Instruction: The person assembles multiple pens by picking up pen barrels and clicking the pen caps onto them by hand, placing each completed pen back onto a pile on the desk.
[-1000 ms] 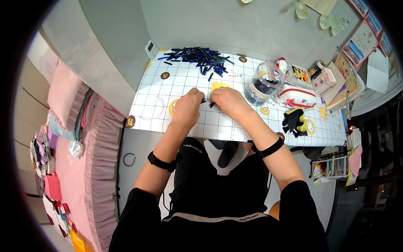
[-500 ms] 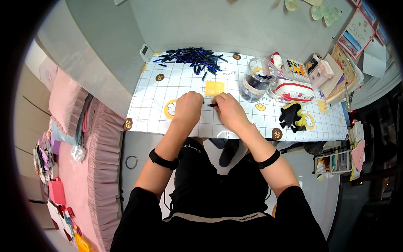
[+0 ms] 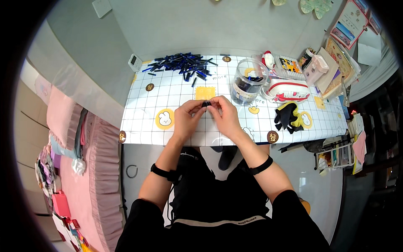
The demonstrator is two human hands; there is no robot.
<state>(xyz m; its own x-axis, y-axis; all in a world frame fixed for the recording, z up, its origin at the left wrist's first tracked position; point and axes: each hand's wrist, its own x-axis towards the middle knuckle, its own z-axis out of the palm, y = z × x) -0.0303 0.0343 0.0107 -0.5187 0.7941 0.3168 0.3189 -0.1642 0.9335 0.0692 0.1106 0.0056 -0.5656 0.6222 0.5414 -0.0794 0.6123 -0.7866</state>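
Observation:
My left hand point(image 3: 188, 118) and my right hand point(image 3: 224, 116) meet over the near middle of the desk. Fingertips and thumbs of both are pinched on small dark pieces point(image 3: 206, 104), which look like short ink cartridges; the fingers partly cover them. Past the hands, towards the back left, lies a loose pile of short blue-black tubes point(image 3: 181, 63) like ink cartridges. One single tube point(image 3: 194, 82) lies nearer than the pile. Right of my right hand stands a clear plastic jar point(image 3: 244, 93), with more dark tubes inside.
A gridded white cloth covers the desk point(image 3: 145, 115). Black and yellow gloves point(image 3: 288, 116) lie at the right, below a white and red pencil case point(image 3: 288, 90). Books point(image 3: 342, 63) and a pink box point(image 3: 315, 70) stand at the back right. A pink bed point(image 3: 77, 193) is left.
My hands have come together, and the dark pieces that were apart now meet between my fingertips. The view has shifted slightly.

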